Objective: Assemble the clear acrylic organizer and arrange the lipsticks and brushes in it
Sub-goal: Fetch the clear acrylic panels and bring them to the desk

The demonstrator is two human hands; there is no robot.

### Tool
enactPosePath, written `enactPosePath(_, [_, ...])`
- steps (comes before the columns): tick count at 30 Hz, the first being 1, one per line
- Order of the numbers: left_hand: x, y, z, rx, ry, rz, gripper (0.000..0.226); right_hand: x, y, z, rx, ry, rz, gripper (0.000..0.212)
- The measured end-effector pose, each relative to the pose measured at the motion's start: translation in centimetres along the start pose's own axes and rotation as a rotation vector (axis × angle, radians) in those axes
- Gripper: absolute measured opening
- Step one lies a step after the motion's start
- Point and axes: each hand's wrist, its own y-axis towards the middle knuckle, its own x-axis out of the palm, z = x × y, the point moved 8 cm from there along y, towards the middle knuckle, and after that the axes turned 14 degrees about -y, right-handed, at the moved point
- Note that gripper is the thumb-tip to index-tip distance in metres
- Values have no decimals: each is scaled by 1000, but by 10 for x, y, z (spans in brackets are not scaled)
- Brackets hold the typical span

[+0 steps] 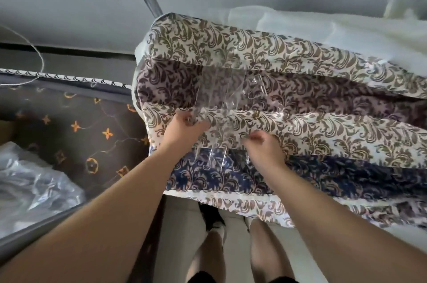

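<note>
2 bare forearms reach forward from the bottom edge. Left hand point(184, 129) pinches the left edge of the clear acrylic organizer point(221, 107), fingers curled on it. Right hand point(263, 146) curls at its near right edge; cannot tell if it grips. Organizer lies on the leaf-patterned cloth point(323, 125). Dark patterned mattress point(76, 130), plastic bag point(34, 181) at left.

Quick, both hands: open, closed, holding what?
Left hand: fingers curled, gripping the clear acrylic organizer at its left edge.
Right hand: fingers curled at the organizer's near edge; grip cannot be told.
</note>
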Motion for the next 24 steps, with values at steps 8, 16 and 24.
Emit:
enactPosePath(8, [23,23,-13,12,25,-29,44,11,22,-22,-112,-228,-9,27])
enactPosePath(16, [13,18,-13,42,-175,-62,22,-85,42,-66,-263,-303,139,7])
enactPosePath(24, [35,-7,-16,-34,-395,-198,28,-78,78,-111,-260,-396,126,20])
